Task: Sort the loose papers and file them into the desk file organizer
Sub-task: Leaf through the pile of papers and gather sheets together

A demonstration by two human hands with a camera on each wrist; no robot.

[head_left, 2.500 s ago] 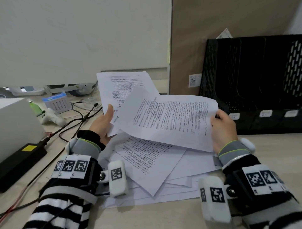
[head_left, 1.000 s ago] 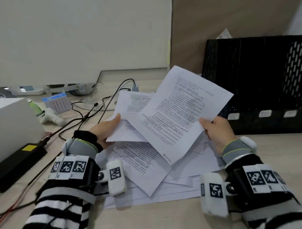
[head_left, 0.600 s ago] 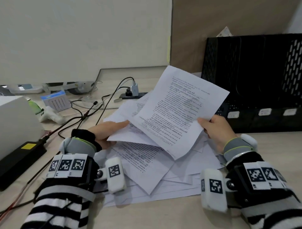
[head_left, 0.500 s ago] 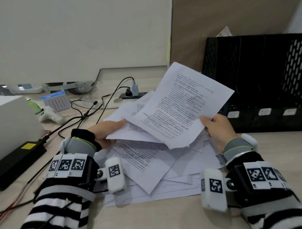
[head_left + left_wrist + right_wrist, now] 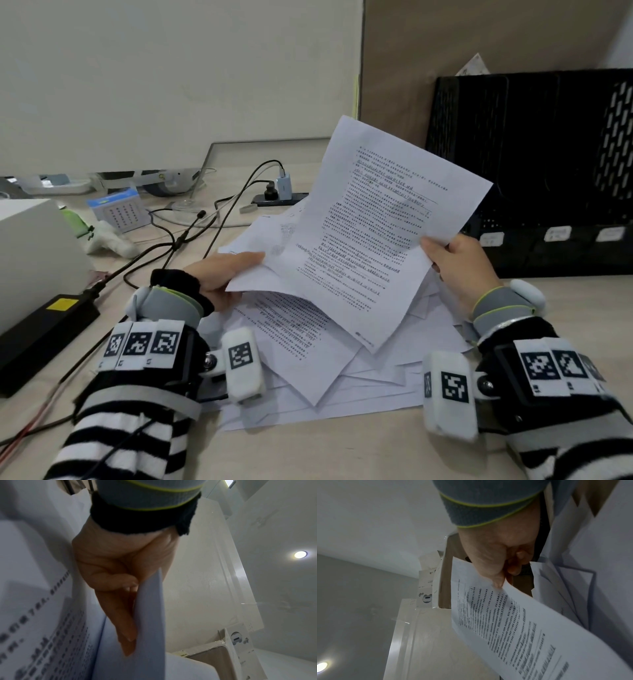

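Note:
A printed sheet [image 5: 370, 233] is raised and tilted over the desk, and my right hand [image 5: 436, 251] pinches its right edge; the right wrist view shows the thumb of that hand [image 5: 501, 577] on top of this sheet [image 5: 505, 622]. My left hand [image 5: 239, 270] grips the left edge of a second sheet [image 5: 270, 236] lying low behind the first. In the left wrist view the fingers [image 5: 125, 622] lie under that paper [image 5: 149, 615]. A loose pile of papers [image 5: 308, 346] lies spread on the desk below both hands. The black mesh file organizer [image 5: 548, 164] stands at the back right.
Cables [image 5: 171, 240] run across the desk's left half to a power strip with a charger [image 5: 284, 186]. A small calendar [image 5: 120, 212], a white box [image 5: 30, 253] and a black power brick [image 5: 44, 325] sit at the left. A brown partition [image 5: 445, 51] stands behind the organizer.
The right hand has turned its sheet from lying crosswise to standing tilted and raised it toward the organizer. The left hand has lowered its sheet from upright to nearly flat over the pile.

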